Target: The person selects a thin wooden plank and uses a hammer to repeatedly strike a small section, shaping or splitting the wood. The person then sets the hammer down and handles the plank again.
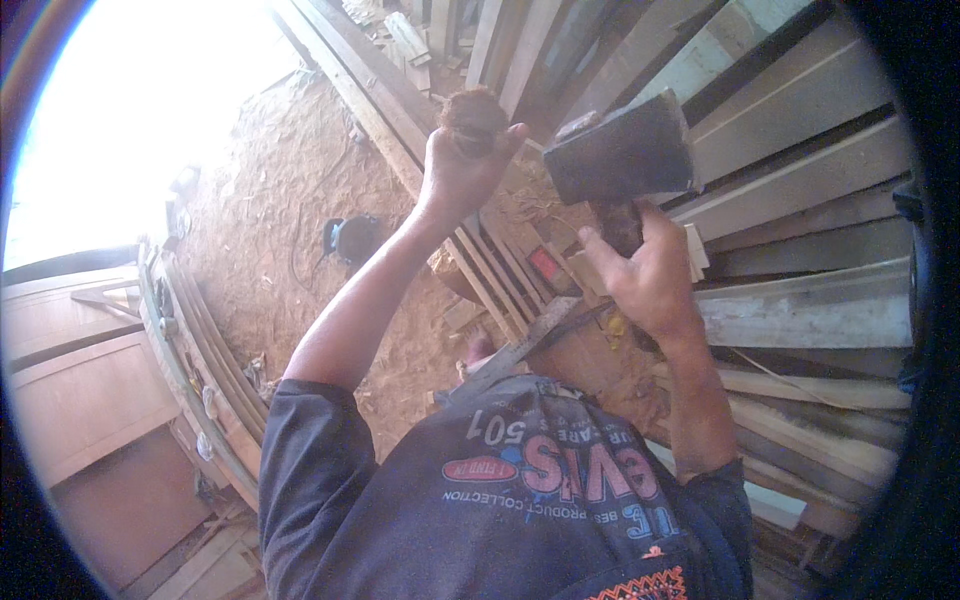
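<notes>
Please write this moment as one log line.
left hand: grips brown round-ended object; right hand: grips dark mallet; at right: planks

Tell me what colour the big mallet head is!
The mallet head looks dark grey in the head view.

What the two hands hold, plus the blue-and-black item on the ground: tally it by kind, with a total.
Mallet, in the right hand: 1
Brown handle, in the left hand: 1
Blue-and-black item, exact kind unclear: 1
Total: 3
</notes>
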{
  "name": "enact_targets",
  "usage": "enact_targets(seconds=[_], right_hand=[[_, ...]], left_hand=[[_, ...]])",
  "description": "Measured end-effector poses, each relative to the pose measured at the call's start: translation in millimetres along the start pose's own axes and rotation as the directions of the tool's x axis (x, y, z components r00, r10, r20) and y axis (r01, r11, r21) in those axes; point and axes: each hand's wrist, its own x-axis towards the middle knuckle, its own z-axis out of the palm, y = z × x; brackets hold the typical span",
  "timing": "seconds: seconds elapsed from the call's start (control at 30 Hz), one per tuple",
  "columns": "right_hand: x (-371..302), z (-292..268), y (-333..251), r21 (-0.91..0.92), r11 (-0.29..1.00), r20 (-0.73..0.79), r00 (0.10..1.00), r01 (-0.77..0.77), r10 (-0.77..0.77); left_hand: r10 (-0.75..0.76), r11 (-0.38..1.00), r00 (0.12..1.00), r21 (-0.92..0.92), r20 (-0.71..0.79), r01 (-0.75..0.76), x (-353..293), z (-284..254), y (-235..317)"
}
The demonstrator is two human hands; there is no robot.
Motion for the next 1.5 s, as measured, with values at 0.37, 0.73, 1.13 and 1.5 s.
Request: enact_targets(seconds=[0.37, 0.73, 1.13, 1.5], right_hand=[[44, 27, -34, -0.457, 0.864, 0.279, 0.956, 0.212, -0.087], [39, -5, -44, -0.018, 1.0, 0.065, 0.998, 0.01, -0.009], [28, -4, -20, 0.062, 0.997, 0.092, 0.995, -0.041, 0.035], [38, -4, -33, 0.014, 1.0, 0.073, 0.997, -0.01, 0.009]], left_hand=[[0.407, 0.863, 0.913, 0.337, -0.022, -0.376, -17, 14, -30], [-0.02, 0.997, 0.999, -0.072, -0.04, 0.017, 4, -6, 14], [0.007, 1.0, 1.0, -0.013, 0.004, -0.007, 4, 2, 0], [0.049, 0.999, 0.999, -0.017, 0.007, -0.049, 3, 1, 6]])
